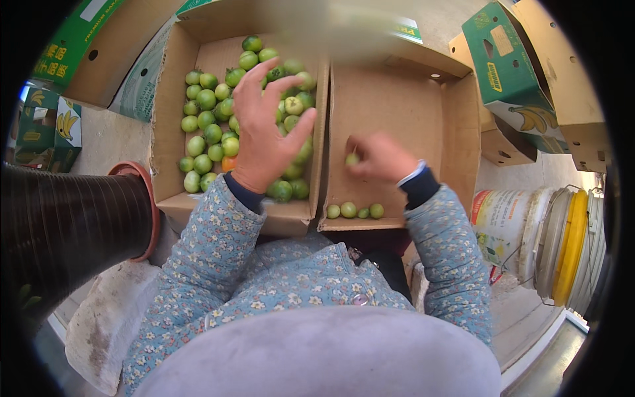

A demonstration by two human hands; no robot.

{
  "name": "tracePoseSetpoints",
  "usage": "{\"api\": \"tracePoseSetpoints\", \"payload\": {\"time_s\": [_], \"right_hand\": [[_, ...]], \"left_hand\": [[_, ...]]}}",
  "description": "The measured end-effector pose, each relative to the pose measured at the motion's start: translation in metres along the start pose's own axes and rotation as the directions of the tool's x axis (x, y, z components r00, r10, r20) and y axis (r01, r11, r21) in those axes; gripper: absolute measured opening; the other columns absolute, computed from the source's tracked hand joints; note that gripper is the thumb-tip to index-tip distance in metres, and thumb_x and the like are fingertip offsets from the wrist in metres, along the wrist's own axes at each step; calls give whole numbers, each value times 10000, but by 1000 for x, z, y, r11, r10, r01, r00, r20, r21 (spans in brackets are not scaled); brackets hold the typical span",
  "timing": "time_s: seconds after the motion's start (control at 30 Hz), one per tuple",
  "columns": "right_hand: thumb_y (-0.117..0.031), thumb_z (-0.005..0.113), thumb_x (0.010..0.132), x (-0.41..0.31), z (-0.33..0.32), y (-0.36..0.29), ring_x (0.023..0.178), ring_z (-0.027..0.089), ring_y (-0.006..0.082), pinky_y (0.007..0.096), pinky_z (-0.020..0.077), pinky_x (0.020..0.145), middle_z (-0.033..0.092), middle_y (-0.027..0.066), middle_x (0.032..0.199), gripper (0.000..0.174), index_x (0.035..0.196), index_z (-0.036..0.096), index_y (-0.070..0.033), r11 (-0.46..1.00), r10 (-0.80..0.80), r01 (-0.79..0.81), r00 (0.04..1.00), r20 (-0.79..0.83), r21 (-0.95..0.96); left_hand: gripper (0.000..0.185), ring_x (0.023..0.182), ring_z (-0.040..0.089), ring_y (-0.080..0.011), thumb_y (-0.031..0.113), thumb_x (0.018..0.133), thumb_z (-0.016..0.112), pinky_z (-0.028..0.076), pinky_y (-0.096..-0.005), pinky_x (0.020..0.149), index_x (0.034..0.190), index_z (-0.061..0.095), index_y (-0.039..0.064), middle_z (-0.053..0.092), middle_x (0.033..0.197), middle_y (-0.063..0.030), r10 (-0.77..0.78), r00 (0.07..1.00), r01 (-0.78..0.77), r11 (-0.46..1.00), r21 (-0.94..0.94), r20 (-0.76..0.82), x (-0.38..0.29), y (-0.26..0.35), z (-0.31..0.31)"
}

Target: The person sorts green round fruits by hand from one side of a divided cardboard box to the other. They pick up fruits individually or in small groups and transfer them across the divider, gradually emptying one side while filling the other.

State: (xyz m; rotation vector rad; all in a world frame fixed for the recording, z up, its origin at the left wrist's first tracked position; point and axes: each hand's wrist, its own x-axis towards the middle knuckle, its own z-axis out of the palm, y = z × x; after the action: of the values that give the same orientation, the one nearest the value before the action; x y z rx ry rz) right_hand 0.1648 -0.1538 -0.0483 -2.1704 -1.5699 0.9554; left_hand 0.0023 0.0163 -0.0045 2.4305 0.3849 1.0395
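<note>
My left hand (270, 129) hovers with fingers spread over many green tomatoes (206, 99) in the left cardboard box (166, 124). One orange tomato (229, 163) shows near my left wrist. Over the right cardboard box (397, 104), my right hand (379, 156) pinches a small green tomato (352, 159) between thumb and fingers. Several small green tomatoes (348, 210) lie in a row along that box's near edge. The two boxes stand side by side, and my left hand hides part of the tomatoes beneath it.
Green banana cartons (516, 74) are stacked at the right, with another carton (89, 54) at the far left. Stacked plastic buckets (511, 228) stand beside my right arm. A large dark ribbed pot (74, 223) with a reddish rim is at my left. A blur covers the top centre.
</note>
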Motion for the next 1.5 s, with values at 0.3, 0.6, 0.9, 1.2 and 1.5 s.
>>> {"api": "tracePoseSetpoints", "payload": {"time_s": [0.3, 0.6, 0.9, 1.2, 1.5], "right_hand": [[-100, 711, 868, -13, -31, -31, 812, 591, 69, 234, 492, 719, 636, -7, 904, 205, 1020, 589, -37, 428, -192, 221, 970, -151, 876], [-297, 748, 757, -7, 17, 4, 736, 672, 285, 392, 526, 671, 699, 141, 796, 286, 851, 696, -32, 998, -16, 29, 979, 202, -62], [-384, 737, 699, -6, 48, -14, 719, 648, 365, 459, 513, 675, 672, 197, 763, 374, 831, 717, -35, 918, -95, 230, 918, 384, -322], [-301, 672, 900, -19, -32, -24, 736, 587, 91, 249, 456, 644, 665, 19, 784, 287, 1014, 692, -38, 582, -170, 183, 980, -101, 793], [-310, 668, 866, 2, 11, 9, 713, 661, 270, 388, 511, 650, 711, 118, 802, 272, 911, 717, -47, 996, -24, 20, 999, 43, 89]], "left_hand": [[519, 1026, 589, -279, 23, 746, 713, 476, -351, 873, 1243, 612, 132, 576, 1215, -104, 240, 855, -144, 961, -235, 459, -8, 19, 6], [413, 1110, 509, -336, 78, 808, 683, 405, -423, 938, 1209, 581, 80, 558, 1167, -146, -226, 972, 230, 972, 51, -67, -1, -13, -5], [530, 1290, 362, -373, 267, 784, 726, 275, -488, 1072, 1253, 565, 81, 457, 1327, -181, -36, 999, 30, 979, 201, 30, -8, -14, 8], [569, 1128, 535, -293, 165, 742, 767, 399, -414, 974, 1282, 592, 122, 591, 1183, -97, 312, 860, -231, 944, -237, 403, -6, 18, 5], [455, 910, 587, -293, 123, 812, 697, 456, -397, 818, 1242, 556, 72, 626, 984, -118, -251, 963, 252, 968, -8, -98, -2, -14, 0]]}}
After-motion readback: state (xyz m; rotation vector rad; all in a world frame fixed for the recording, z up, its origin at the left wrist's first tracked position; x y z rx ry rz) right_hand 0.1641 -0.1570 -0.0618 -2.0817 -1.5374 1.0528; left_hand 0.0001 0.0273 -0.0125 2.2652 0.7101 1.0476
